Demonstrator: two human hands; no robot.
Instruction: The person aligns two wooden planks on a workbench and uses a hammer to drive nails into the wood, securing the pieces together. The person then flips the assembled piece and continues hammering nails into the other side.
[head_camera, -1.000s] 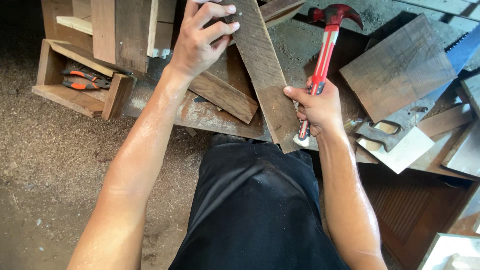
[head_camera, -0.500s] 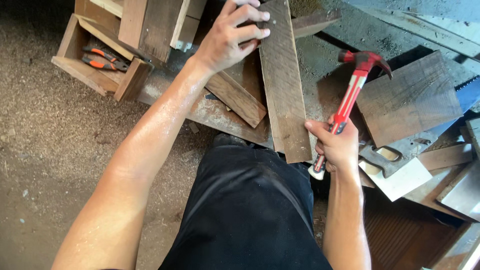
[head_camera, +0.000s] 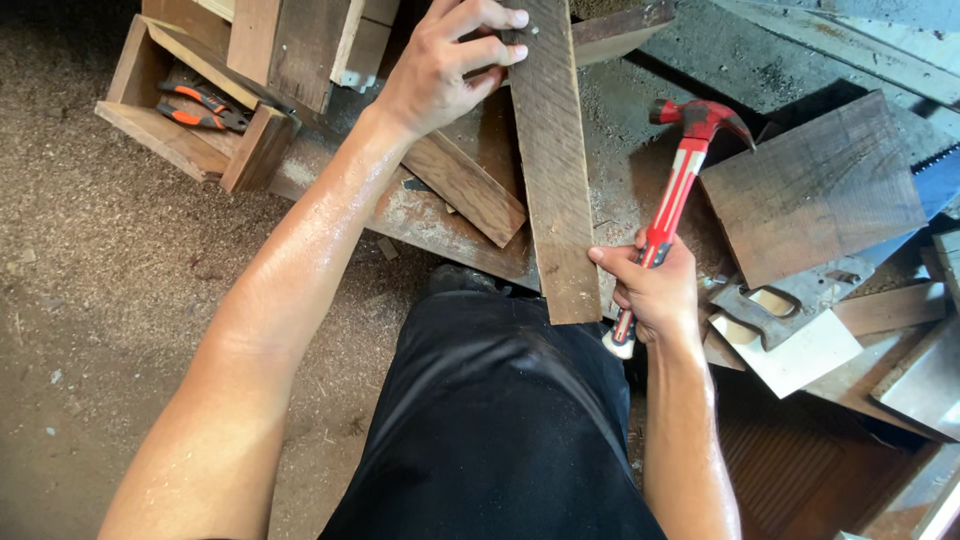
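**Rough timber, glossy hammer**

The plank (head_camera: 553, 170) is seen as weathered, unfinished wood with matt, rough grain. The hammer (head_camera: 672, 200) is shown with a glossy red painted metal head and a red-and-white handle with a black grip, apparently plastic or rubber. The square board (head_camera: 812, 185) is dark, matt wood. The floor (head_camera: 90, 290) is covered in loose sawdust.

Bright daylight from upper right w/ hard shadows; the red-handled claw hammer (head_camera: 678, 190) cast a dark one. Sheen on forearms. Sharp focus, slight wide-angle stretch at edges.
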